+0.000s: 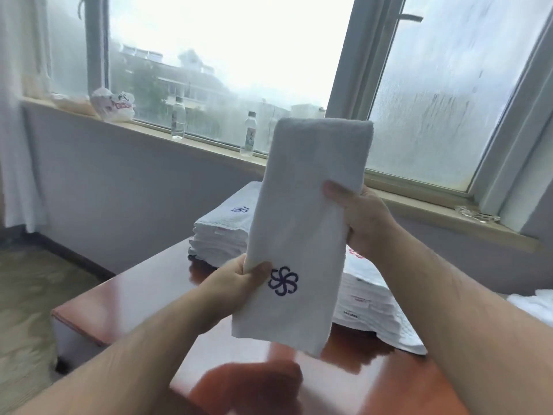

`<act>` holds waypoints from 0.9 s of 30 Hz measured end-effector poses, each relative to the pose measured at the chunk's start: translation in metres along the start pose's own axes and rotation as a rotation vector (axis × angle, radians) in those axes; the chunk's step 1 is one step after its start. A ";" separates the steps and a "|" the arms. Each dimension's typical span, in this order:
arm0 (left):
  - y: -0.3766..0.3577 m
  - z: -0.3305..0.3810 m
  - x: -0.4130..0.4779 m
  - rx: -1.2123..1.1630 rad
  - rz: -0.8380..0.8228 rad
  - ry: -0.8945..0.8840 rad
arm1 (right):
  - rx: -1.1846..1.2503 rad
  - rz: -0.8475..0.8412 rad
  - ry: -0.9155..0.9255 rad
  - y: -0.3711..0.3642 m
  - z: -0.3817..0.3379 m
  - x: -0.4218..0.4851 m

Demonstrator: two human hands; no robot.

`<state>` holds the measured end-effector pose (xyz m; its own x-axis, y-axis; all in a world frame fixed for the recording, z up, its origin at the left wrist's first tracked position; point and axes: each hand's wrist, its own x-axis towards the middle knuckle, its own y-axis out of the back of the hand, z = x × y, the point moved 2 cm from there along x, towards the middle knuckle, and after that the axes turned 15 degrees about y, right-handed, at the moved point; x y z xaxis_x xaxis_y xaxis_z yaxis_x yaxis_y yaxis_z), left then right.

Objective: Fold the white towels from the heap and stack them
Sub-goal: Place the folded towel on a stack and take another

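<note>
Item: towel, white, folded to a long narrow strip, held in the air above the table, upright with a slight lean to the right; folded end at top, loose end hanging at bottom; blue logo on the front, low and toward the left edge. Left hand: at the towel's left edge, low, just beside the logo, pinching the edge with the thumb on the front. Right hand: at the right edge, about mid-height, higher than the left hand, gripping the edge with the thumb on the front and the fingers behind. Behind the towel, on the far part of the table: stack of folded white towels, a blue logo on its top piece. To the right, partly hidden by the towel and the right forearm: second stack, white with red print on top. At the right edge of view: white cloth, only partly seen. Far side: sill under a misted window, bearing a printed bag at left, two clear bottles upright and apart, and a glass ashtray at right.
</note>
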<state>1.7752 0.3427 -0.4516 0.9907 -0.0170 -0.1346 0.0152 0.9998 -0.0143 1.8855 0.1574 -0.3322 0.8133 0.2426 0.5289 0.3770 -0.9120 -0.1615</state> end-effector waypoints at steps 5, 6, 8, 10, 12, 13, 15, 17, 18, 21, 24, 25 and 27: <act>0.049 0.021 0.038 0.070 0.167 0.027 | -0.013 -0.113 -0.021 -0.023 0.037 0.060; 0.059 0.023 0.045 0.092 0.201 0.038 | -0.023 -0.117 -0.035 -0.026 0.044 0.070; 0.076 0.028 0.058 0.136 0.240 0.058 | -0.024 -0.108 -0.061 -0.029 0.057 0.088; 0.083 0.034 0.069 0.158 0.249 0.057 | -0.020 -0.111 -0.073 -0.026 0.069 0.103; 0.085 0.040 0.080 0.194 0.255 0.058 | -0.009 -0.101 -0.076 -0.019 0.079 0.117; 0.085 0.043 0.086 0.216 0.251 0.064 | 0.001 -0.087 -0.079 -0.015 0.085 0.122; 0.085 0.047 0.097 0.251 0.247 0.090 | 0.016 -0.058 -0.104 -0.005 0.096 0.129; 0.083 0.052 0.108 0.277 0.245 0.105 | 0.021 -0.022 -0.132 0.006 0.106 0.133; 0.081 0.056 0.113 0.278 0.241 0.110 | 0.026 -0.007 -0.141 0.011 0.109 0.137; 0.072 0.070 0.132 0.254 0.214 0.129 | 0.025 0.019 -0.126 0.025 0.111 0.155; 0.062 0.081 0.156 0.202 0.174 0.195 | -0.028 0.023 -0.101 0.035 0.110 0.179; 0.058 0.085 0.164 0.183 0.160 0.224 | -0.048 0.033 -0.097 0.040 0.110 0.188; 0.051 0.094 0.179 0.159 0.130 0.264 | -0.077 0.068 -0.090 0.051 0.113 0.205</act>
<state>1.9658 0.3917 -0.3834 0.9171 0.1288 -0.3772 -0.0672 0.9828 0.1722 2.1215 0.1978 -0.3264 0.8735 0.2048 0.4416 0.2874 -0.9492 -0.1282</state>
